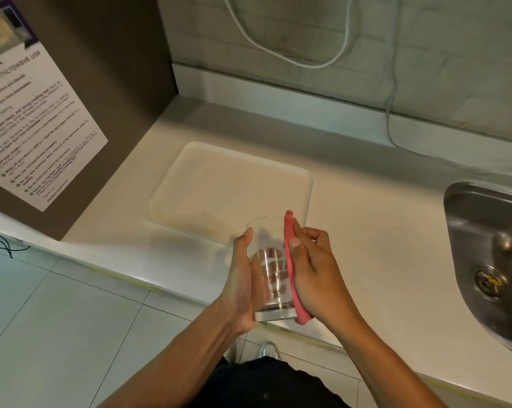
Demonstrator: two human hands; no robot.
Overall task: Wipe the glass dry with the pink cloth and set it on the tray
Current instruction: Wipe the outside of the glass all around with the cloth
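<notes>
A clear drinking glass [271, 269] is held above the counter's front edge, tilted with its rim pointing away from me and its thick base toward me. My left hand [240, 285] grips its left side. My right hand [316, 270] presses a folded pink cloth [291, 266] flat against the glass's right side, thumb on top of the cloth. The pale, shallow tray [190, 160] lies on the counter just beyond the glass, with nothing on it.
A steel sink [484, 231] with a drain is set into the counter at the right. A brown cabinet side with a printed microwave notice [34, 113] stands at the left. White cables [391, 113] hang down the tiled back wall. Floor tiles lie below the counter edge.
</notes>
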